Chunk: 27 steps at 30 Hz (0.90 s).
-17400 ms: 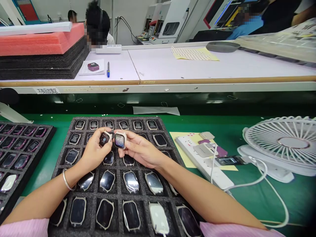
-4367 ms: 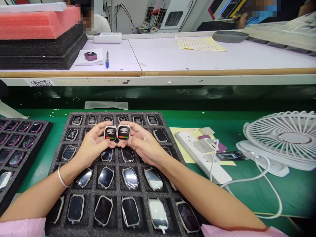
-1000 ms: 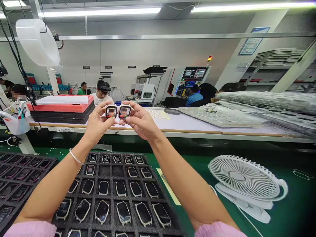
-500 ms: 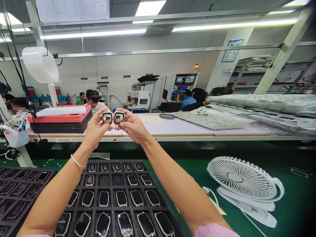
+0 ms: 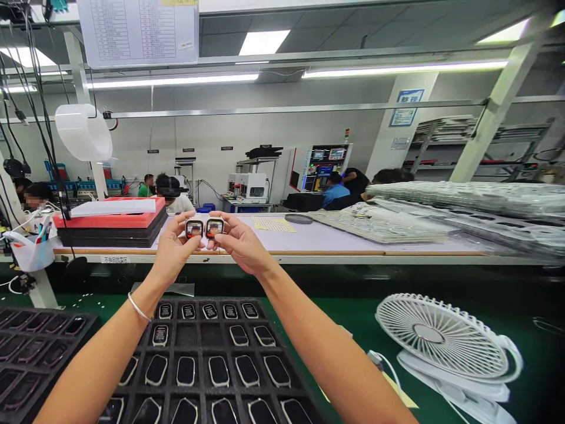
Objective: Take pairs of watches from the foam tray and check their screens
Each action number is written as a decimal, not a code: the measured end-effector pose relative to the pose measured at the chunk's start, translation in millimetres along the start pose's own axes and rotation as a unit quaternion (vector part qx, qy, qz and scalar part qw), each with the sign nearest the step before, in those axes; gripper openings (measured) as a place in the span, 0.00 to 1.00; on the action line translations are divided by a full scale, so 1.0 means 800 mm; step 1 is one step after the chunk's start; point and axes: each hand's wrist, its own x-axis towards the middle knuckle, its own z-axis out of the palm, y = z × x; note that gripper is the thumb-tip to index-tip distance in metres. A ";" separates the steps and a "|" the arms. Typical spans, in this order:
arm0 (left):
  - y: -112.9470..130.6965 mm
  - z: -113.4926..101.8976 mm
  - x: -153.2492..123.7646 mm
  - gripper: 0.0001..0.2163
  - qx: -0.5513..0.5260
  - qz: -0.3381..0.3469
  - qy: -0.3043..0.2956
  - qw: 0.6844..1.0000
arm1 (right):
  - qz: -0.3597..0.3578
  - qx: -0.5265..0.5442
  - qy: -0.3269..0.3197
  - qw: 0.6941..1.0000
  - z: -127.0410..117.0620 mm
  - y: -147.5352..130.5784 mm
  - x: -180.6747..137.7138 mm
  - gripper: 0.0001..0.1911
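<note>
My left hand (image 5: 175, 241) pinches a smartwatch body (image 5: 194, 229) with a lit, coloured screen, no strap on it. In my right hand (image 5: 238, 240) is a second smartwatch body (image 5: 214, 228), its screen lit much the same. Both are held up side by side, faces toward me, at the height of the shelf edge. Below my forearms lies a black foam tray (image 5: 200, 348) with several watch bodies in its compartments, mostly dark-screened; the back rows show small white text. Two compartments in the second row hold no watch.
Another foam tray (image 5: 83, 347) of watches lies at the left. A white fan (image 5: 445, 335) stands on the green bench at right. The shelf ahead carries red and black foam sheets (image 5: 115, 227) and stacked clear plastic trays (image 5: 463, 200). Co-workers (image 5: 335, 189) sit beyond.
The view has tilted up slightly, so most things sit lower in the picture. Both hands still hold the watches side by side; the images on the lit screens look different.
</note>
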 end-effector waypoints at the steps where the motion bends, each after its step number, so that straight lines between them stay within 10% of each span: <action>1: -0.001 -0.001 -0.007 0.26 -0.002 -0.013 -0.007 1.000 | 0.008 0.007 -0.001 1.000 0.001 0.003 -0.007 0.26; 13: -0.066 -0.037 -0.144 0.22 0.002 -0.265 -0.007 0.964 | 0.206 0.112 0.067 0.970 0.031 0.108 -0.143 0.22; 27: -0.102 -0.044 -0.165 0.21 -0.005 -0.334 -0.013 0.942 | 0.269 0.134 0.063 0.952 0.015 0.145 -0.171 0.20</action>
